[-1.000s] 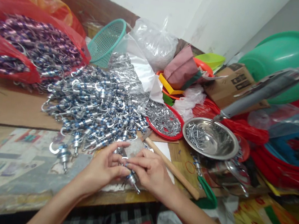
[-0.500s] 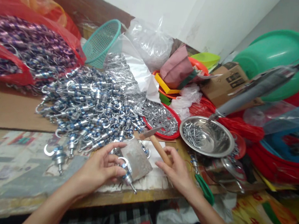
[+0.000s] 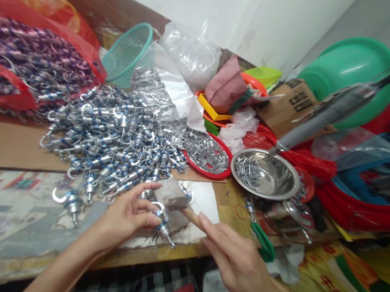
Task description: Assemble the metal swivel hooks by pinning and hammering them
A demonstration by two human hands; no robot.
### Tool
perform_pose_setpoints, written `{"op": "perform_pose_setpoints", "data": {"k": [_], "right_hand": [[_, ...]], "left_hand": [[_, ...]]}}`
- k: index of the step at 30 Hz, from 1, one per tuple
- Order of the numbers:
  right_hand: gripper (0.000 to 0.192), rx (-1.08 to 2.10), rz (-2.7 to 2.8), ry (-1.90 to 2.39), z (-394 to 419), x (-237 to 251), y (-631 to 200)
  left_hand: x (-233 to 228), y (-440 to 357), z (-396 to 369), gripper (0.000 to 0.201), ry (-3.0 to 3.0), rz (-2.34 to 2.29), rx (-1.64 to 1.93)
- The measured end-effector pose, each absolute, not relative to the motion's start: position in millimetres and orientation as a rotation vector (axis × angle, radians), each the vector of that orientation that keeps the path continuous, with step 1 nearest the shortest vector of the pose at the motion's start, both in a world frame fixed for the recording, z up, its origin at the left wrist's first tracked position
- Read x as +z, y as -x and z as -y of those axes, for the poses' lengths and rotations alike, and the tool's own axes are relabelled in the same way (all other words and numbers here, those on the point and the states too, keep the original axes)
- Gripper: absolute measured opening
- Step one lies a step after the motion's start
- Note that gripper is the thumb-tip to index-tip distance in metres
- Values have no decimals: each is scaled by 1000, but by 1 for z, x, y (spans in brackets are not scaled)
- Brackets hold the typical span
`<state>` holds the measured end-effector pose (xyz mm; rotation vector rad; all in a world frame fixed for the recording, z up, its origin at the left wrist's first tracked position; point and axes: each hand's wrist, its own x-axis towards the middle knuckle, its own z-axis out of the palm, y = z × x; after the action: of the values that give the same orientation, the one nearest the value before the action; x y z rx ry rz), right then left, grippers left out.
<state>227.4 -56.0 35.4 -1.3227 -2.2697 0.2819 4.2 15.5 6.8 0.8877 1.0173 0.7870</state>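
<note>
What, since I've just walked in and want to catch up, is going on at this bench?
A person's left hand holds a silver-and-blue hooked fitting. Their right hand grips a wooden-handled tool, its far end too blurred to make out. A large pile of similar fittings lies beyond the left hand, and a steel bowl of metal pins stands farther right.

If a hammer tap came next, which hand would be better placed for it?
Probably the person's right hand: it grips the wooden hammer handle. The left hand seems less suited, since it is occupied with a metal hook.
</note>
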Motion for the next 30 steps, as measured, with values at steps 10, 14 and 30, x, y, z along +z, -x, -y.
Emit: {"op": "perform_pose_setpoints", "data": {"k": [10,14,30], "right_hand": [[40,613,2015,1476,-19,10,-227],[29,386,2219,1674,-71,3,-227],[20,50,2040,2000,-135,1,-277]], "left_hand": [[6,-4,-13,19,-1044,-1125,785],[2,-5,-10,4,-1315,-1298,963],[-3,-6,-4,9,-1556,-1233,1086]]}}
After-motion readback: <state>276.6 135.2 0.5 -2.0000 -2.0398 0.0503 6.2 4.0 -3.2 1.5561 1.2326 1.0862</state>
